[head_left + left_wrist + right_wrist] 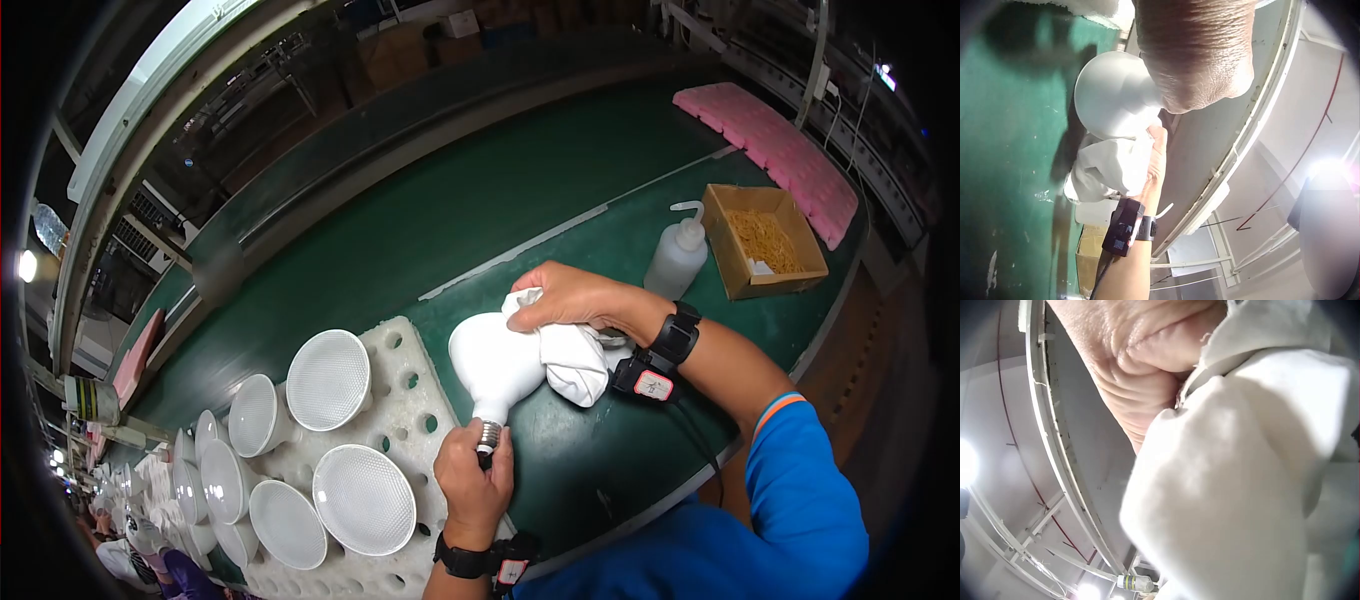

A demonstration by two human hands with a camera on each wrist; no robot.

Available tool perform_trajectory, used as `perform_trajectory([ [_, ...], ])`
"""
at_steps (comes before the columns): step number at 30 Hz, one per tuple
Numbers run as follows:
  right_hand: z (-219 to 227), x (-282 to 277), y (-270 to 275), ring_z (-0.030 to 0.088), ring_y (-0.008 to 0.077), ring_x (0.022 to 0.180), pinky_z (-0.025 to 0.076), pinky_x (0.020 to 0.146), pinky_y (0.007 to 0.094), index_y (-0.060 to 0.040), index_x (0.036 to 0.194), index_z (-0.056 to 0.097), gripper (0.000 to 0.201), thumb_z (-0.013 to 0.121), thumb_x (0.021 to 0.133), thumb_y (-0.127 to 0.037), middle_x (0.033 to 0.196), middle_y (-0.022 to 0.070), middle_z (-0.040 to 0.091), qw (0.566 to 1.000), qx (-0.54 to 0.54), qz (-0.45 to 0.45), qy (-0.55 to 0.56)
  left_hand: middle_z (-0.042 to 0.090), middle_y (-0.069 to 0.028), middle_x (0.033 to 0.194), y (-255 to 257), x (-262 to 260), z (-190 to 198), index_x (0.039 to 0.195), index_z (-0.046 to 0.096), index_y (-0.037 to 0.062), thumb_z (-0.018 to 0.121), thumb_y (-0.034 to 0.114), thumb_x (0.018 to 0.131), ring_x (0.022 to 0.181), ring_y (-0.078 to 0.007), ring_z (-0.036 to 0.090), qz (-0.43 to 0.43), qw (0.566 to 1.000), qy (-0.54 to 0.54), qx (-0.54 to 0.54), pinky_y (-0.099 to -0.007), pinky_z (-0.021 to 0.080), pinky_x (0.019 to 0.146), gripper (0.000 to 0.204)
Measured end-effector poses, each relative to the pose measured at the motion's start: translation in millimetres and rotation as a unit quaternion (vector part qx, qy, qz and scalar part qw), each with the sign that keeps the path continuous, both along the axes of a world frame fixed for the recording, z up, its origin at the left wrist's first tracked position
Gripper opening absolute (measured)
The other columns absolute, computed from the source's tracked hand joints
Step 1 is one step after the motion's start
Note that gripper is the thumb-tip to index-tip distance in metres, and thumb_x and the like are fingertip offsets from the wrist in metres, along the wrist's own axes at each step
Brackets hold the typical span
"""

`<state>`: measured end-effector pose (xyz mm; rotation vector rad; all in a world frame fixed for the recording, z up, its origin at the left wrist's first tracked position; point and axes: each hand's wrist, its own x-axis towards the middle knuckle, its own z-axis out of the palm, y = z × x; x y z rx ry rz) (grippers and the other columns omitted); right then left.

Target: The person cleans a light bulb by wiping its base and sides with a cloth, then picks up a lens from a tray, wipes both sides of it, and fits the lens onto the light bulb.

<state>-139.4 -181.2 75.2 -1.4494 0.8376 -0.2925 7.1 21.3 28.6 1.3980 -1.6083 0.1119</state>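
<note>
A white reflector light bulb (492, 355) is held over the green bench, its metal screw base toward my body. My left hand (473, 483) grips it at the screw base, thumb and fingers on either side. In my right hand (568, 298) is a bunched white cloth (574, 362), pressed against the bulb's wide end. The left wrist view shows the cloth (1113, 165) up against the bulb's rounded body (1110, 94). Folds of the cloth (1222, 487) fill much of the right wrist view and hide the bulb there.
A pale foam tray (400, 350) with holes holds several bulbs (365, 499), lenses up, on the left. A squeeze bottle (679, 258) and a cardboard box (740, 279) of yellowish bits stand at right. Beyond lies a pink foam tray (770, 150).
</note>
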Motion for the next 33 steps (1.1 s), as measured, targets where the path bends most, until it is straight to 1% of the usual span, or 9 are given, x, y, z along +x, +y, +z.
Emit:
perform_trajectory([
  [6, -6, 0, 2, 0.059, 0.0109, 0.07, 0.048, 0.063, 0.0248, 0.0049, 0.092, 0.064, 0.026, 0.066, 0.072, -0.01, 0.079, 0.005, 0.065, 0.999, 0.004, -0.028, -0.026, 0.054, -0.0174, 0.071, 1, -1, 2, 0.101, 0.051, -0.0021, 0.074, 0.002, 0.073, 0.057, -0.0338, 0.054, 0.005, 1.0, 0.022, 0.007, -0.0411, 0.042, 0.052, 0.036],
  [11, -16, -10, 2, 0.058, 0.0104, 0.071, 0.048, 0.063, 0.0264, 0.0008, 0.093, 0.065, 0.025, 0.065, 0.071, -0.011, 0.081, 0.0029, 0.064, 0.997, -0.065, 0.0, -0.052, 0.06, -0.0125, 0.073, -1, -7, -7, 0.084, 0.061, 0.003, 0.073, 0.01, 0.076, 0.062, -0.0309, 0.059, 0.039, 0.998, 0.041, 0.022, -0.0394, 0.048, 0.055, 0.017],
  [14, -16, -10, -4, 0.059, 0.0114, 0.071, 0.049, 0.062, 0.0271, -0.0016, 0.087, 0.064, 0.016, 0.062, 0.072, -0.008, 0.078, 0.0027, 0.063, 0.996, -0.026, 0.015, -0.082, 0.062, -0.015, 0.081, -6, -6, -21, 0.092, 0.061, 0.0012, 0.072, 0.009, 0.077, 0.065, -0.0287, 0.061, 0.019, 0.995, 0.098, 0.018, -0.0391, 0.05, 0.058, 0.019],
  [16, -12, 5, 7, 0.058, 0.0112, 0.069, 0.048, 0.061, 0.0265, -0.0015, 0.089, 0.064, 0.02, 0.064, 0.07, -0.008, 0.076, 0.0025, 0.062, 0.99, -0.088, -0.11, -0.023, 0.06, -0.0163, 0.084, -8, -5, -13, 0.097, 0.057, -0.0002, 0.07, 0.007, 0.078, 0.069, -0.0322, 0.06, 0.022, 0.995, 0.094, 0.0, -0.0397, 0.049, 0.061, 0.024],
  [18, -30, 0, -19, 0.054, 0.0099, 0.066, 0.045, 0.059, 0.0263, -0.0008, 0.092, 0.06, 0.02, 0.06, 0.073, -0.008, 0.075, 0.0016, 0.059, 0.994, -0.107, -0.025, -0.024, 0.057, -0.0168, 0.082, -6, 2, -4, 0.099, 0.052, -0.0008, 0.068, 0.007, 0.079, 0.069, -0.0346, 0.058, 0.007, 0.996, 0.093, -0.005, -0.041, 0.047, 0.062, 0.027],
  [19, -33, 4, -12, 0.054, 0.01, 0.065, 0.045, 0.06, 0.0259, -0.0014, 0.088, 0.06, 0.015, 0.057, 0.075, -0.008, 0.072, 0.0006, 0.057, 0.989, -0.112, -0.089, -0.047, 0.055, -0.017, 0.081, -4, 2, -1, 0.099, 0.05, -0.001, 0.067, 0.007, 0.08, 0.069, -0.0356, 0.057, -0.007, 0.995, 0.099, 0.001, -0.042, 0.046, 0.061, 0.027],
  [24, -39, -1, -3, 0.054, 0.01, 0.074, 0.045, 0.067, 0.0235, -0.0037, 0.099, 0.056, 0.019, 0.048, 0.083, -0.012, 0.085, 0.0014, 0.057, 0.965, 0.012, -0.107, -0.239, 0.055, -0.0206, 0.082, -5, 2, -2, 0.097, 0.046, -0.0009, 0.063, 0.005, 0.082, 0.07, -0.0389, 0.057, -0.002, 0.992, 0.127, 0.018, -0.0447, 0.044, 0.061, 0.024],
  [27, -70, -16, -24, 0.053, 0.0093, 0.078, 0.044, 0.068, 0.0232, -0.0064, 0.102, 0.052, 0.019, 0.049, 0.086, -0.017, 0.088, 0.0012, 0.054, 0.95, -0.012, -0.086, -0.301, 0.056, -0.0212, 0.082, -5, 3, -2, 0.097, 0.045, -0.0009, 0.063, 0.006, 0.083, 0.07, -0.0392, 0.057, 0.008, 0.992, 0.129, 0.016, -0.0445, 0.045, 0.062, 0.024],
  [33, -142, -40, -56, 0.045, 0.0073, 0.081, 0.037, 0.073, 0.0212, -0.0057, 0.093, 0.05, 0.009, 0.042, 0.091, -0.003, 0.083, -0.002, 0.046, 0.956, -0.208, -0.093, -0.185, 0.056, -0.0215, 0.082, -6, 3, -3, 0.098, 0.045, -0.0007, 0.063, 0.006, 0.083, 0.071, -0.0403, 0.058, 0.011, 0.99, 0.137, 0.026, -0.0444, 0.045, 0.061, 0.024],
])
